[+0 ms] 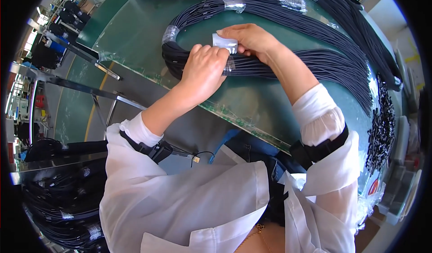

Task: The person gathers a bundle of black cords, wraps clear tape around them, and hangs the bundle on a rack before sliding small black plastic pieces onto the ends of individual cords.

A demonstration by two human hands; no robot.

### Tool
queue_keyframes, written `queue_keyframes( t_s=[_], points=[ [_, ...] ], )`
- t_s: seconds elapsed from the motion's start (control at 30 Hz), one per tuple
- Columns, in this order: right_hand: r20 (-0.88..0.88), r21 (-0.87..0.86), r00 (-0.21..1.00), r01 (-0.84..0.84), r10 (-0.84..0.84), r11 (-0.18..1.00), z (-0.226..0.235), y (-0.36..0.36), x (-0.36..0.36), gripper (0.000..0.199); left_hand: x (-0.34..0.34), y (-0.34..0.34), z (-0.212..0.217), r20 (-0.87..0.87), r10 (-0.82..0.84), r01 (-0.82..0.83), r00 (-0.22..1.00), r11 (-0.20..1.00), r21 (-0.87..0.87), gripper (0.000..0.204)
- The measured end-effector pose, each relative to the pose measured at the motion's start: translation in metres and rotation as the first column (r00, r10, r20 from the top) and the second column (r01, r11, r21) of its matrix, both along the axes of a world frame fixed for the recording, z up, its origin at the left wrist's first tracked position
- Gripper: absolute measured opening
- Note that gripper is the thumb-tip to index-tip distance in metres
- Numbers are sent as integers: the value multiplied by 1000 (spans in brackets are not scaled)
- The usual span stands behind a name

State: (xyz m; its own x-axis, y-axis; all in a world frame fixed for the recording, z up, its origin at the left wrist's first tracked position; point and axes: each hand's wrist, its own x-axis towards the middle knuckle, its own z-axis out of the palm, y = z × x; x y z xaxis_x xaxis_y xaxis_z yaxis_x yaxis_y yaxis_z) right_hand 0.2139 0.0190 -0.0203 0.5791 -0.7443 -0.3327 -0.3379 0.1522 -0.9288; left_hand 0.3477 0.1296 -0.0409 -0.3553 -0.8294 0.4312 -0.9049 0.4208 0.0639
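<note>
A bundle of thin black cables (270,66) lies in a long U on the green table, its bend toward the left. My left hand (203,71) is closed over the near run of the bundle, with its fingertips hidden. Between the thumb and fingers of my right hand (252,39) is a whitish, glossy roll of clear tape (224,43), just above the cables. A band of clear tape (229,66) wraps the bundle beside my left hand. Two more clear bands, one near the bend (170,34) and one on the far run (234,4), circle the cables.
More black cable bundles (333,10) lie along the far and right sides of the table (243,95). Many small black cable ends (381,122) pile up at the right. At lower left, banded cables (63,203) hang near a metal rail (67,83).
</note>
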Motion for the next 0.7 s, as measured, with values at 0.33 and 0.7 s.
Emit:
queue_keyframes(
  t_s=[0.33, 0.7],
  points=[
    [310, -121, 910, 325, -276, 938, 8, -11, 21, 27, 25, 5, 2, -68, 19, -16, 997, 999, 49, 37],
    [322, -483, 889, -140, 324, 864, 21, 116, -50, 23, 46, -38, 61, -260, 101, 44, 960, 866, 498, 37]
  ],
)
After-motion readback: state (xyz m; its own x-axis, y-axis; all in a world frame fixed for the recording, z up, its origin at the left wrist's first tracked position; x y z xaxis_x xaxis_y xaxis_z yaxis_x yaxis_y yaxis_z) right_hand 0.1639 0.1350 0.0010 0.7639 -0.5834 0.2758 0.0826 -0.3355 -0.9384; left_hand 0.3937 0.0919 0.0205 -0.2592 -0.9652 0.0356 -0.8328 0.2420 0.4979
